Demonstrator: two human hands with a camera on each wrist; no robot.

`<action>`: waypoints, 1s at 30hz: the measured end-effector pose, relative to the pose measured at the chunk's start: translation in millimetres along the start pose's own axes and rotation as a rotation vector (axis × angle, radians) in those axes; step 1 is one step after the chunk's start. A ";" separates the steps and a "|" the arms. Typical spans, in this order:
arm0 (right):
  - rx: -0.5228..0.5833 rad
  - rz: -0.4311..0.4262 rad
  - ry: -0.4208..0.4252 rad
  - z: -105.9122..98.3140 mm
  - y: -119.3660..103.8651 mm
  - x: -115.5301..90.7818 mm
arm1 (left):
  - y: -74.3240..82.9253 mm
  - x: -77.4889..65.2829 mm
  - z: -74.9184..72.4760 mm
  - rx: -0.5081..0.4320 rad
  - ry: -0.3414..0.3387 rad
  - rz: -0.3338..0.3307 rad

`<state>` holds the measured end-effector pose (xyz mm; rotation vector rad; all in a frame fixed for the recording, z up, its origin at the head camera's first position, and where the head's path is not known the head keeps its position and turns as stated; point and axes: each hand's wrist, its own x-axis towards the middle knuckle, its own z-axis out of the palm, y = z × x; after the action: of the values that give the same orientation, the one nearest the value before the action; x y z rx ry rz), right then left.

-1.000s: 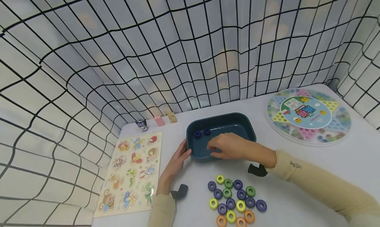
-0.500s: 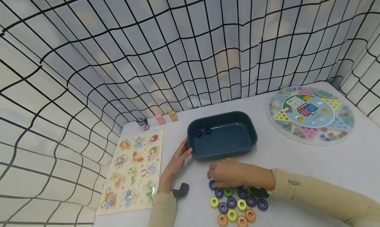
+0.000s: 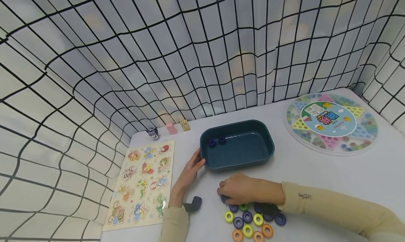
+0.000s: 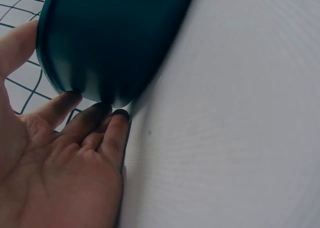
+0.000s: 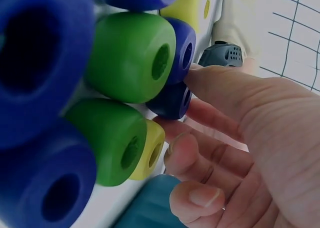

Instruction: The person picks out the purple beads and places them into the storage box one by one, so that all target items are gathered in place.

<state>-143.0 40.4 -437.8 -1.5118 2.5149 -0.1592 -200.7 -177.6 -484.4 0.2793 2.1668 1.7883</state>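
A dark teal plastic bin [image 3: 237, 164] stands on the white table with two purple ring beads [image 3: 217, 141] inside at its left end. My left hand [image 3: 189, 171] rests against the bin's left end, thumb and fingertips touching its outer wall, as the left wrist view also shows. Below the bin, my right hand [image 3: 237, 189] is at the top left of a group of ring beads, with thumb and finger pinching a purple bead [image 5: 172, 100]. Green beads [image 5: 131, 58] and a yellow bead [image 5: 150, 150] lie close beside it; the hand hides part of the group in the head view.
A wooden insect puzzle board [image 3: 142, 185] lies at the left. Small figures, including a pink block [image 3: 171, 129], line the back edge. A round clear game box [image 3: 329, 122] sits at the back right. Orange beads [image 3: 267, 230] lie nearest the front. Black-gridded cloth walls [image 3: 221, 59] surround the table.
My right hand has come out of the bin and moved down to the beads, where it now pinches a purple one. The left hand has stayed against the bin.
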 end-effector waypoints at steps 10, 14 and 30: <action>-0.044 -0.006 -0.014 0.2 -1.1 8.3 | -2.5 -0.3 -0.7 -0.011 0.007 -0.003; -0.016 0.008 -0.022 -3.8 0.4 7.0 | 1.1 -0.4 -1.4 -0.026 -0.013 -0.012; 0.075 0.096 0.047 -35.2 17.7 -22.2 | 28.0 -11.7 5.4 0.005 -0.029 -0.011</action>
<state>-156.2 67.8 -404.4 -1.3714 2.5807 -0.2739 -189.2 -171.1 -456.5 0.2923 2.1499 1.7622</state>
